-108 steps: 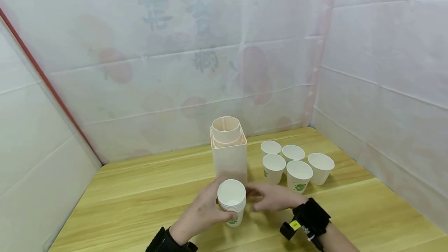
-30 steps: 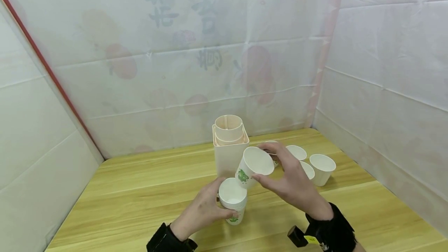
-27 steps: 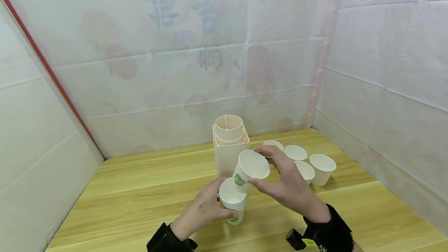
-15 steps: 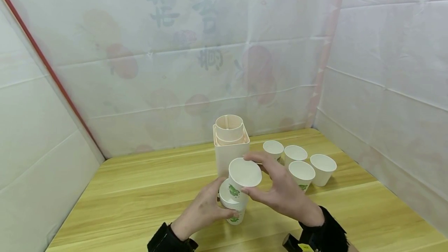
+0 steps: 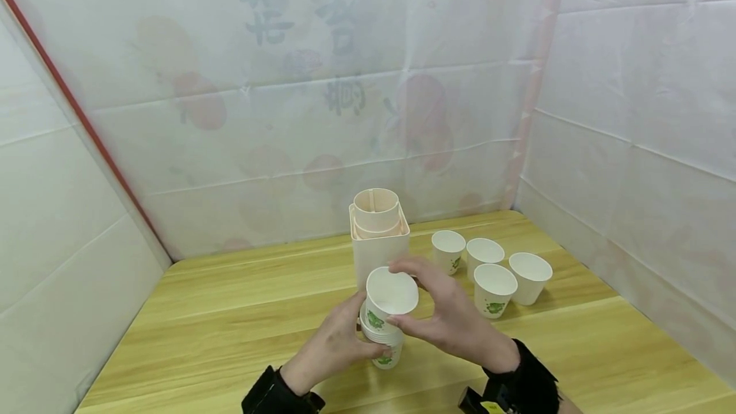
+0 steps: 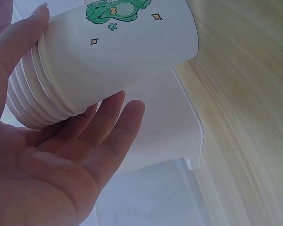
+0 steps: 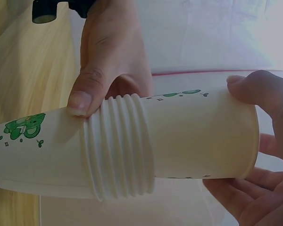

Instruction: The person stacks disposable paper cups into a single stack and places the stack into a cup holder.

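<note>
My left hand (image 5: pixel 333 344) grips a stack of nested white paper cups (image 7: pixel 118 146), thumb at the near side just below the rims. A green cartoon print (image 6: pixel 115 10) marks the stack's lowest cup. Between thumb and fingers, my right hand (image 5: pixel 451 312) holds one more paper cup (image 5: pixel 392 292) near its rim. In the right wrist view this cup's lower end sits inside the stack's top opening, most of its wall still showing. Both hands are in front of a cream square container (image 5: pixel 379 257) with a round tube (image 5: pixel 375 209) standing in it.
Several single paper cups stand upright on the right of the wooden table (image 5: pixel 247 312): one at the back left (image 5: pixel 448 251), one at the front (image 5: pixel 494 289), one at the far right (image 5: pixel 530 276). White sheeting (image 5: pixel 287 114) walls the back and sides.
Since the oldest frame my right hand has taken a cup from the group on the right. It has brought it left and down into the stack's mouth; the left hand has stayed put.
</note>
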A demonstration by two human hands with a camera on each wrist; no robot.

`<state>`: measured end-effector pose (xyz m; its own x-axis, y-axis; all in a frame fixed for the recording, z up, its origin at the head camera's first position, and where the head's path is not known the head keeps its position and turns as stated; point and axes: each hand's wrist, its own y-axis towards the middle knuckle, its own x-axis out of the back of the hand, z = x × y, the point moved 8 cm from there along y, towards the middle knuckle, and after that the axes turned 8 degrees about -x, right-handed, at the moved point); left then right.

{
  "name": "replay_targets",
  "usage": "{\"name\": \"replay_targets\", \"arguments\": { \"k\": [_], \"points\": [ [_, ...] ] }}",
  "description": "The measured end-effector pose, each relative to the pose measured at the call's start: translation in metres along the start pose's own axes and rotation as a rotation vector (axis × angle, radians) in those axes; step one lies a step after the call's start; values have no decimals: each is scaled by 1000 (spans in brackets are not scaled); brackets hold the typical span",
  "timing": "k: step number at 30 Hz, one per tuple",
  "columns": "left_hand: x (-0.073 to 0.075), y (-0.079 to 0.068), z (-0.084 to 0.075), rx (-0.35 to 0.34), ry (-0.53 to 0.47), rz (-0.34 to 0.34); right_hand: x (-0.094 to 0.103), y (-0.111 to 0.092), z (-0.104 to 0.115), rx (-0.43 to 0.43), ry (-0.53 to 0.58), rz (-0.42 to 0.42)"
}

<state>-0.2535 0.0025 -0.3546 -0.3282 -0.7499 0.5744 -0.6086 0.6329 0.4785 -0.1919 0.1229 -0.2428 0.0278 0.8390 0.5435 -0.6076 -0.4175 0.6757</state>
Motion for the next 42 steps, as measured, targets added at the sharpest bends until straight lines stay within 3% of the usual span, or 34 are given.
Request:
{"name": "replay_targets", "arguments": {
  "k": [10,18,25,31,37,42],
  "points": [
    [0,-2,0,9,-24,-8,-24,-10,-42,-9,-118,79],
    [0,-2,2,24,-28,-14,-38,-13,-50,-20,-131,163],
    [0,-2,3,35,-43,1,-44,-18,-60,-106,-156,228],
    [-1,-1,4,42,-53,12,-45,-19,-65,-159,-150,261],
    [-2,-2,7,68,-92,20,-43,-19,-66,-149,-127,268],
    [-2,-1,8,72,-89,20,-24,-15,-70,-147,-114,195]
  ]
}}
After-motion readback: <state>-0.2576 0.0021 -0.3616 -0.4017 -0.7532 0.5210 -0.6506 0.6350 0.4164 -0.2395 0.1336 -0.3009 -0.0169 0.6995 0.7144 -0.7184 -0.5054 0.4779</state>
